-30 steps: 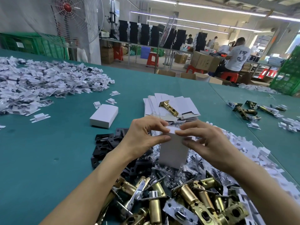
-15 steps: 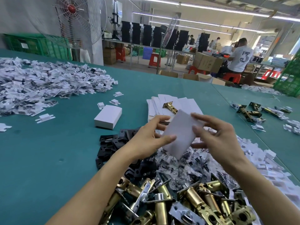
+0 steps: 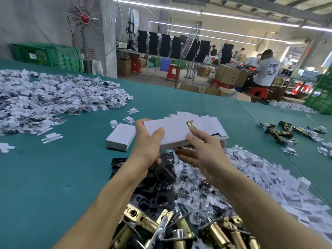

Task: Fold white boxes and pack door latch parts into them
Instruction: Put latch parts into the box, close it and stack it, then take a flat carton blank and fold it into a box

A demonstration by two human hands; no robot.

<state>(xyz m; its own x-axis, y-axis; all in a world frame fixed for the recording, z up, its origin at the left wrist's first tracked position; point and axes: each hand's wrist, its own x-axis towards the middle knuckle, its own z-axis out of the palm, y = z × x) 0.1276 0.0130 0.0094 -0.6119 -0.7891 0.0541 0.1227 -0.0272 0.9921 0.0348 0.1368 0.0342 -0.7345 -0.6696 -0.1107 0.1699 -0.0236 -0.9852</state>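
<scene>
**One-ended hold on a box above the parts heap**

The left hand [image 3: 148, 142] grips the white box [image 3: 170, 133] by its left end, thumb on top and fingers curled round the far edge. It holds the box in the air above the black strike plates [image 3: 161, 178] on the counter [image 3: 53, 177]. The right hand [image 3: 203, 151] is open, its fingers straight and spread below the box, with only the thumb touching the near edge. Whether the end flaps are tucked in cannot be told from here.

The main risk is the grip itself. Thin card pinched at one end may crease or twist if the thumb bears down. If a flap is loose, the contents could slide out into the bagged screws [image 3: 197, 187] and brass latch bolts [image 3: 217, 230] below, and the set would be hard to recover.

The flat box blanks [image 3: 210, 123] lie just behind the box, weighted by a single brass latch [image 3: 190, 124]. A forward swing could knock that weight off and fan the stack. A hasty put-down near the finished box [image 3: 121, 137] might shove it aside.
</scene>
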